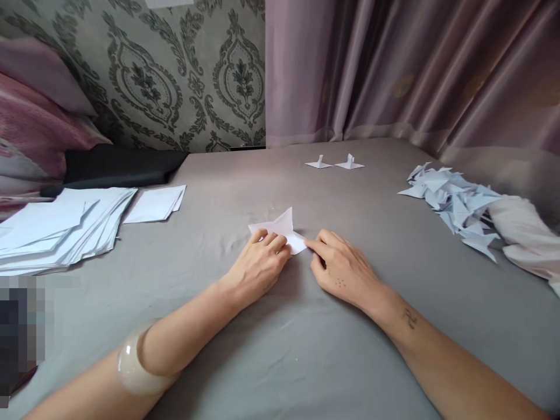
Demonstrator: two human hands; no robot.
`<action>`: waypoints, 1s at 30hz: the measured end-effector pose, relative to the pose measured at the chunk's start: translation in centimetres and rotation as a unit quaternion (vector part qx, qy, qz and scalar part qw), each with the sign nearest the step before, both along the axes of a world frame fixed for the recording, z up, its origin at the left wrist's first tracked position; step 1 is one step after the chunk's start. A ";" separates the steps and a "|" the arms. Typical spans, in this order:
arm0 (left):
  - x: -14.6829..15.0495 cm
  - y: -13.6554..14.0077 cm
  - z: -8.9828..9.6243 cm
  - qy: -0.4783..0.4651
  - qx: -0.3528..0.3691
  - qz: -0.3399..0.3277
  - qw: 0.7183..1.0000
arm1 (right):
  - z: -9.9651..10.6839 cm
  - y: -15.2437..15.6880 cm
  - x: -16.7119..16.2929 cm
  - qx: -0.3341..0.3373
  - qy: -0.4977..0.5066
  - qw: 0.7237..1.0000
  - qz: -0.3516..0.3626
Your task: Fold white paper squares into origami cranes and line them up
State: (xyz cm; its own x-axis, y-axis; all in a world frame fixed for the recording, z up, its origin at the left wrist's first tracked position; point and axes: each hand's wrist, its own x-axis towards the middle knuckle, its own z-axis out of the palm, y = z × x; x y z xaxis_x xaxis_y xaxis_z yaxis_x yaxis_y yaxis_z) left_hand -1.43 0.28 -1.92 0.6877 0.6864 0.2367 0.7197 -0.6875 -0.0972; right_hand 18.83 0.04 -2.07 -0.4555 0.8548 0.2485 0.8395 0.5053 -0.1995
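Note:
A partly folded sheet of white paper (283, 224) lies on the grey cloth surface in front of me, with one pointed flap standing up. My left hand (262, 259) presses on its near side, fingers curled over it and hiding part of the folds. At the paper's right corner, my right hand (339, 262) touches the tip with its index finger; the other fingers are bent inward. Further back stand two small folded paper figures (350, 163), side by side.
Stacked white sheets (100, 219) lie at the left, beside a smaller pile of paper (155, 204). A black cloth (125, 165) is behind them. To the right is a heap of folded paper pieces (455, 198) against a pale cloth (527, 233). Curtains (376, 70) hang behind.

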 end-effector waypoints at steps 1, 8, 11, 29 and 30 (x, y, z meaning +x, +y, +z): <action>0.0 -0.1 0.1 -0.008 -0.008 0.006 1.000 | 0.1 -0.1 0.1 -0.004 0.005 1.000 -0.001; 0.3 -0.5 1.0 -0.051 -0.055 0.064 0.995 | 0.0 0.0 -0.1 -0.030 0.034 0.999 -0.006; 0.5 -0.5 0.7 -0.048 -0.046 0.059 0.996 | -0.2 0.3 -0.2 -0.044 0.046 0.998 -0.015; 1.4 -1.7 2.5 0.058 -0.161 0.103 0.980 | -0.4 0.1 -0.2 -0.055 0.058 0.997 -0.020; 1.6 -1.8 2.8 0.069 -0.168 0.106 0.978 | -0.4 0.1 -0.2 -0.056 0.057 0.997 -0.021</action>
State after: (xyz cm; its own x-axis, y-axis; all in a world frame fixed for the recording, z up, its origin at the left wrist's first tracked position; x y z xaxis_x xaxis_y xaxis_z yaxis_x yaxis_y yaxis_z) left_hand 0.13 -1.52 0.92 0.5318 0.8395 -0.1112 0.8449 -0.5349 0.0025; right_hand 18.67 0.12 -2.49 -0.3927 0.8980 0.1985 0.8284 0.4391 -0.3479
